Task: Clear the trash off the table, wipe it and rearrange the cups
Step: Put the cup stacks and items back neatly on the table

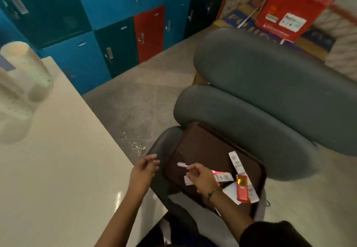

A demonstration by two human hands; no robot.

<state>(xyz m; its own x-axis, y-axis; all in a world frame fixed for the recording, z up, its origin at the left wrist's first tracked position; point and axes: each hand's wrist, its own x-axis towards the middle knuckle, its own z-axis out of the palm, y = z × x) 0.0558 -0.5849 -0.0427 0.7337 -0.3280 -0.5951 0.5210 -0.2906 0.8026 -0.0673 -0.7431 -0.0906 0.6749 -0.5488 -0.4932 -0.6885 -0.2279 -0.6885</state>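
Note:
A brown tray (204, 146) rests on the seat of a grey-green chair (266, 99) to the right of the white table (58, 159). Several paper wrappers lie on it, among them a white strip (236, 162) and a red and gold packet (242, 189). My right hand (201, 178) hovers over the tray and pinches a small pinkish scrap of paper (181, 164) at its fingertips. My left hand (144, 170) hangs at the table's near right corner, fingers loosely apart, holding nothing. Blurred pale cups (25, 72) stand at the table's far left.
Blue, dark and red lockers (116, 30) line the far wall. A red cardboard box (293, 9) and other boxes stand behind the chair. Glittery bits (139, 149) lie on the grey floor between table and chair.

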